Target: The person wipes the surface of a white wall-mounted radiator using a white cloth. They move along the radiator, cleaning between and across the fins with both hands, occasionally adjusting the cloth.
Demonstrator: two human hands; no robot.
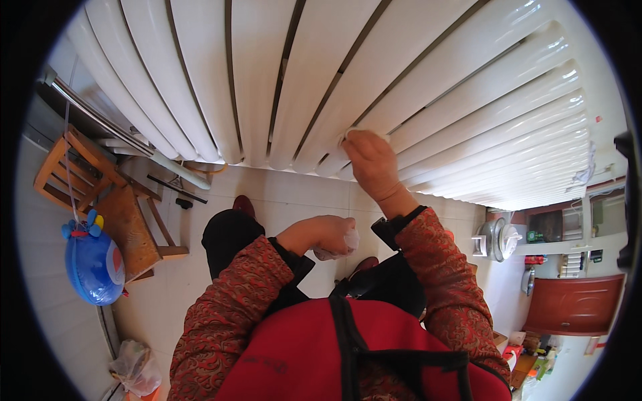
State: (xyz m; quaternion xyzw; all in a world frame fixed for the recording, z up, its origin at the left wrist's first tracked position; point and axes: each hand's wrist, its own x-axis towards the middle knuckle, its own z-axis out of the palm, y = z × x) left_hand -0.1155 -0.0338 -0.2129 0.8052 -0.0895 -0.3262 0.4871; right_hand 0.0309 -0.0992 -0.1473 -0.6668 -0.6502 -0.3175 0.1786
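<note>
A white column radiator [321,95] stretches across the top of the view, with dark gaps between its tubes. My right hand [371,163] pinches a white wipe or tissue [354,131] and presses it to the radiator's front near its lower end. The hand hides most of that wipe. Below and to the left, my left hand [321,235] is closed around a crumpled white tissue [352,238], apart from the radiator and above the floor.
On the left stand a wooden chair [125,220] and a blue balloon [95,268] hanging by a string. A metal rail [100,118] runs beside the radiator. A clear plastic bag [136,368] sits at lower left. At right are a metal pot [494,239] and a red-brown door [574,305].
</note>
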